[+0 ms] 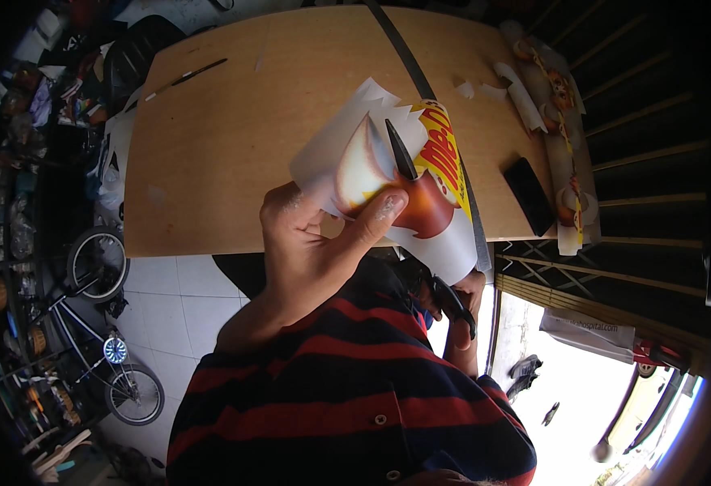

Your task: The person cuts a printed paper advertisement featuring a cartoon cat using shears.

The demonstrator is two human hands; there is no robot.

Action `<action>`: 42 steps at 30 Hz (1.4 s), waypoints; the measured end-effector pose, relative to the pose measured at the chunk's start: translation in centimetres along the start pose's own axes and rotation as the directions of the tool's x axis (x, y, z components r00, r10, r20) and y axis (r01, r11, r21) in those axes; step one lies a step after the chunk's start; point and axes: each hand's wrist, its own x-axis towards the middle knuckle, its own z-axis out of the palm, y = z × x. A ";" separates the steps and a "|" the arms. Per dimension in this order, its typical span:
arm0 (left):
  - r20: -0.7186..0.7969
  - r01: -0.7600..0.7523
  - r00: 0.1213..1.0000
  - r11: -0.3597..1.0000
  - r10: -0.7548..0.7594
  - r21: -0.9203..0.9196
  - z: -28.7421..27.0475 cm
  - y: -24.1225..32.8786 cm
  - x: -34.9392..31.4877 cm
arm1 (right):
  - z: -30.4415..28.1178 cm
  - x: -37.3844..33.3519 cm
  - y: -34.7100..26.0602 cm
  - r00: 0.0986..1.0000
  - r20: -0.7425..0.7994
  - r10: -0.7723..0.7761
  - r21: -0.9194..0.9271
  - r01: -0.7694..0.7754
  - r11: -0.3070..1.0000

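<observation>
In front of my chest, above the table's near edge, my left hand point(311, 239) pinches a curled sheet of printed paper point(315, 158), thumb on top. The sheet is white with a flame-like shape, a brown-orange patch and a yellow strip with red lettering; its far edge is jagged. My right hand point(467, 308), lower and to the right, is closed round the black handles of a pair of scissors point(451, 306). A dark blade shows over the print, pointing away from me; the paper hides the middle of the scissors.
On the wooden table point(209, 162) lie a pen point(199, 71), a long dark flat strip point(404, 53), a black phone point(529, 194) and white paper scraps point(521, 97). Printed paper strips point(564, 162) lie along the right edge. A bicycle point(88, 324) and crowded shelves stand at left.
</observation>
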 end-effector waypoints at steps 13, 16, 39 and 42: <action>0.175 0.064 0.983 0.997 -0.057 -0.034 -1.5 0.1 1.0 | -0.2 -0.5 -0.4 0.993 -0.074 0.096 0.003 -0.096 0.995; 0.228 0.080 0.971 0.997 -0.073 -0.022 -2.1 0.2 1.3 | -0.1 -0.1 0.0 0.999 -0.028 -0.016 0.067 0.018 0.998; 0.266 0.167 0.957 0.970 -0.116 -0.178 -3.1 1.7 3.1 | -2.0 1.6 -1.8 0.996 -0.032 -0.086 -0.140 0.081 0.987; 0.181 0.149 0.976 0.977 -0.120 -0.156 -2.4 1.8 3.0 | -1.8 1.4 -1.9 0.994 -0.057 -0.097 -0.164 0.086 0.983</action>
